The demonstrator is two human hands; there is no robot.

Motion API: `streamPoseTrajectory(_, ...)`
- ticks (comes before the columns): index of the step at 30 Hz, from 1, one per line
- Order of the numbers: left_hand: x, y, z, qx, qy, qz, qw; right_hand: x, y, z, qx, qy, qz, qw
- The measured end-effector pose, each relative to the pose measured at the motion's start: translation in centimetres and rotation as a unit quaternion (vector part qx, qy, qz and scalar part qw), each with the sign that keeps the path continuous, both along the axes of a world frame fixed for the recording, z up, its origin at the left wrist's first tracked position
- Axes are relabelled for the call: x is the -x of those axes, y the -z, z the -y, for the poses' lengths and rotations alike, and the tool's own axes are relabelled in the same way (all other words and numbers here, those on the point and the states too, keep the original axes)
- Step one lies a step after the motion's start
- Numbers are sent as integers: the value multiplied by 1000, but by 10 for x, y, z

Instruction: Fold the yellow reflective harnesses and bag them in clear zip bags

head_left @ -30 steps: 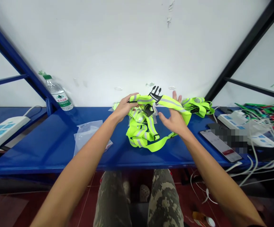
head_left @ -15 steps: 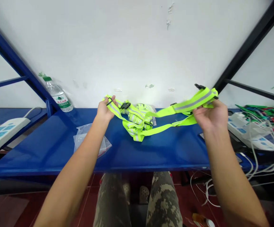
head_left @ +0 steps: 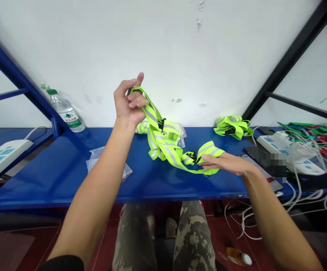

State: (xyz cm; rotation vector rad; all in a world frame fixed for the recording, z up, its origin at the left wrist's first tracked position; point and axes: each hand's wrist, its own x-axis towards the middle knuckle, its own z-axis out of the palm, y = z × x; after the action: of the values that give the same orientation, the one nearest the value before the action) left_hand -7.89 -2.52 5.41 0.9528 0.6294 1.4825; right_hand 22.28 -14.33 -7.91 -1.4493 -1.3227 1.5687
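With twelve o'clock straight ahead of the person, a phone (head_left: 276, 184) lies at two o'clock towards the front of the blue counter (head_left: 61, 169), while at one o'clock the right hand (head_left: 227, 162) has its fingers straight and together against a yellow-green reflective strap (head_left: 169, 149), though whether its grip is clamped there I cannot tell. The strap lies tangled at twelve o'clock, rising towards eleven, where the left hand (head_left: 129, 101), raised above the counter, has its grip clamped on it, fingers curled. Farthest, beside the wall (head_left: 163, 49), are a bottle (head_left: 69, 114) at ten and a strap bundle (head_left: 233, 127) at one.
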Motion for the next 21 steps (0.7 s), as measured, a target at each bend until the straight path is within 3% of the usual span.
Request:
streamPoseTrajectory(3,-10,-10,-6,-7,-19,-15,1000,4,-5,-9,33,9,76,997)
streamPoseTrajectory(5,-14,-14,-11,-9,-18,-10,1000,7,0,-15,23,21,20,999)
streamPoseTrajectory(8,-16,-15,-16,3,-3,20,1000,14,11,-18,-35,64,-171,983)
streamPoseTrajectory(9,-16,-15,-16,10,9,41,999,16,14,-17,-40,70,-185,979)
streamPoseTrajectory(11,-16,-14,-16,22,47,97,994,23,13,-15,-42,50,-101,993)
streamPoseTrajectory(14,-23,-9,-12,24,125,178,976,41,1,-19,-154,28,34,987)
streamPoseTrajectory(17,-38,-4,-3,15,174,178,968,72,-15,-38,-323,22,-21,946)
streamPoseTrajectory(21,-45,-2,6,-6,111,64,992,104,-24,-72,-391,-76,7,917)
